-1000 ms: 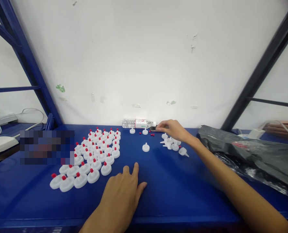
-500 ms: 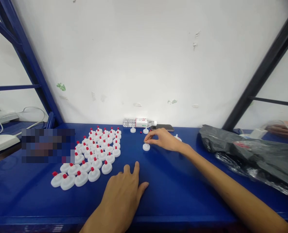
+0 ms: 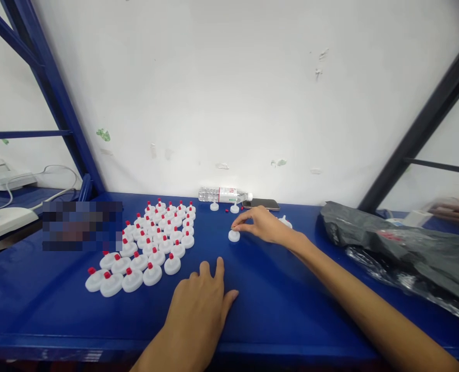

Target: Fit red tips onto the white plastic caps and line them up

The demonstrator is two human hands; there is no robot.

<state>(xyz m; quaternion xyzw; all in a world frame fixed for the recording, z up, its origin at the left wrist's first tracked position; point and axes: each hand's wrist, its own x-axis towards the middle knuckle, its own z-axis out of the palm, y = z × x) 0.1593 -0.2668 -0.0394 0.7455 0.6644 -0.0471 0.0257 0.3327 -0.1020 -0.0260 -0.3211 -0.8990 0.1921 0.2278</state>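
Observation:
My right hand [image 3: 252, 223] pinches the top of a white nozzle cap [image 3: 234, 236] standing on the blue table, with a bit of red showing at the fingertips. My left hand [image 3: 198, 299] lies on the table nearer to me, thumb and index finger spread, holding nothing. On the left stand several white nozzle caps with red tips [image 3: 152, 275], grouped closely in rows. Two white caps without visible red tips, one on the left [image 3: 214, 206] and one on the right [image 3: 234, 208], stand farther back. Beside them lies a small red tip [image 3: 226, 211]. Another white cap [image 3: 285, 221] is partly hidden behind my right hand.
A clear plastic bottle [image 3: 227, 195] lies along the wall, next to a dark phone [image 3: 266, 204]. Grey-black plastic bags [image 3: 399, 248] cover the right side. Blue frame posts [image 3: 59, 98] rise on the left, near a white device with cables [image 3: 8, 219].
The view has shifted slightly. My right hand stays pinched at the cap's top, and my left hand keeps its place on the table.

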